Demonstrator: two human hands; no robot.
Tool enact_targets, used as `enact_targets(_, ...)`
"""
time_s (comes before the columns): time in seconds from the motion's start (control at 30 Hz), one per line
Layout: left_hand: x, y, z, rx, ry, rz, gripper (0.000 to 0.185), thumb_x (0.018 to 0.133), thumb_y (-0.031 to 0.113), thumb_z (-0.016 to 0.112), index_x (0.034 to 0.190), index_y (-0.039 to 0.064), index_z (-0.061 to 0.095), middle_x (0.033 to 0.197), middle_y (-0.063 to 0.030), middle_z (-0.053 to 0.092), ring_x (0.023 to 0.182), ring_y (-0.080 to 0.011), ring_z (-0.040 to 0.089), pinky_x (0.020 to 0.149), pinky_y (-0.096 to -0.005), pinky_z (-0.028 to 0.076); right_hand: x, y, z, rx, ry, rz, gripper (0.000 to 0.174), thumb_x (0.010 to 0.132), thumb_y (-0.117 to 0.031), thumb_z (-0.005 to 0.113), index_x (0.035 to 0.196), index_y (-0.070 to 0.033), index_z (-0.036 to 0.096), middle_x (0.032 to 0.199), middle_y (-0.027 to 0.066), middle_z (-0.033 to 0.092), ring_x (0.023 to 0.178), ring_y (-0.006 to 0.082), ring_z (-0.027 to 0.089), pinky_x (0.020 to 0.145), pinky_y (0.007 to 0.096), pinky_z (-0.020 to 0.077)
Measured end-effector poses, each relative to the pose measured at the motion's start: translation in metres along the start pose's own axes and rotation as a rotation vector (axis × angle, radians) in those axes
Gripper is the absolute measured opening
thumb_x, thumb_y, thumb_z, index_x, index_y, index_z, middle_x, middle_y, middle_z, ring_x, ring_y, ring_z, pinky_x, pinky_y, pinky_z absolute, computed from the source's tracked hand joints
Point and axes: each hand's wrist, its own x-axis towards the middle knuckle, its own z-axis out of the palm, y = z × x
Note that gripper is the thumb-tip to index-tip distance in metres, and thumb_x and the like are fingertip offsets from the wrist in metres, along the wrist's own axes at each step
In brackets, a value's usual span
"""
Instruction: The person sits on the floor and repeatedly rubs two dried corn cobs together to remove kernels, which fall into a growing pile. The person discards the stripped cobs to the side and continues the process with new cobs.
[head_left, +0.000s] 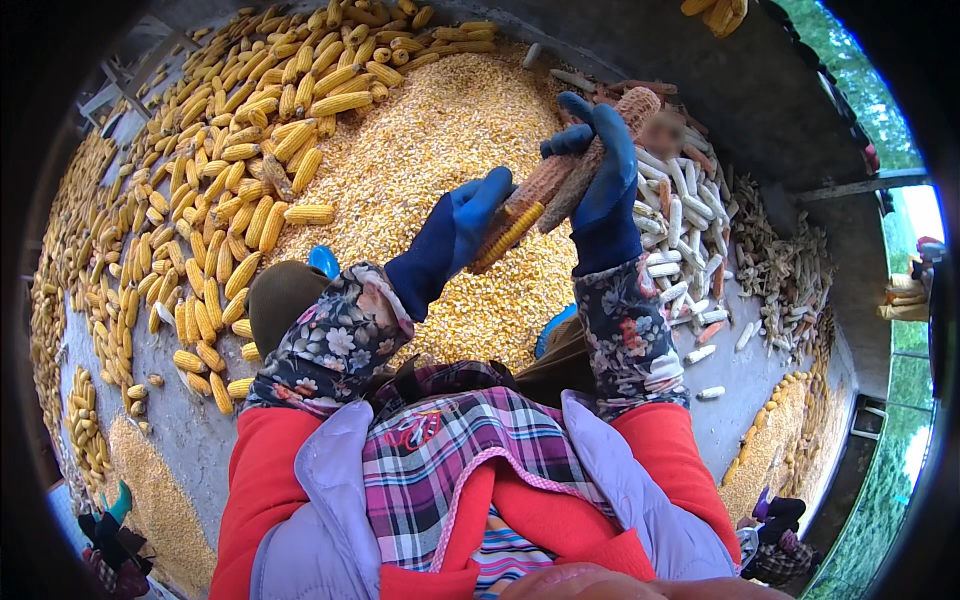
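Observation:
Both hands wear blue work gloves. My left hand (476, 214) is closed on the lower end of a reddish corn cob (541, 184), which slants up to the right and still bears a strip of yellow kernels. My right hand (604, 154) grips a bare corn cob (637, 109) lying against the first; how the cobs part under the fingers is partly hidden. Beneath the hands spreads a heap of loose corn kernels (420, 142), between my knees.
Unshelled yellow ears (225, 195) cover the floor at left. Stripped cobs (686, 202) lie piled at right, with dry husks (780, 270) beyond. A grey wall (832, 247) bounds the right. Other people (780, 547) (112, 540) sit near more kernel heaps at both lower corners.

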Motion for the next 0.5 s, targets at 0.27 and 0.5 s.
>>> enact_targets(0.27, -0.007, -0.006, 0.018, 0.398, -0.011, 0.255, 0.071, 0.098, 0.038, 0.069, 0.152, 0.002, 0.040, 0.123, -0.0132, 0.064, 0.105, -0.0181, 0.064, 0.092, -0.0316, 0.051, 0.005, 0.005, -0.010, 0.210, -0.114, 0.066, 0.053, 0.103, -0.036, 0.052, 0.137, 0.004, 0.057, 0.102, 0.0157, 0.073, 0.089, 0.0235, 0.068, 0.088, 0.0369, 0.0538)
enact_targets(0.5, -0.014, 0.022, -0.002, 0.147, -0.064, 0.006, 0.054, 0.105, 0.050, 0.046, 0.131, 0.004, 0.058, 0.099, -0.0068, 0.070, 0.077, -0.0128, 0.065, 0.068, -0.0271, 0.052, 0.015, -0.040, -0.045, -0.086, -0.199, 0.051, 0.050, 0.100, -0.029, 0.061, 0.139, 0.002, 0.058, 0.128, 0.0179, 0.069, 0.121, 0.0281, 0.065, 0.105, 0.0407, 0.0516)
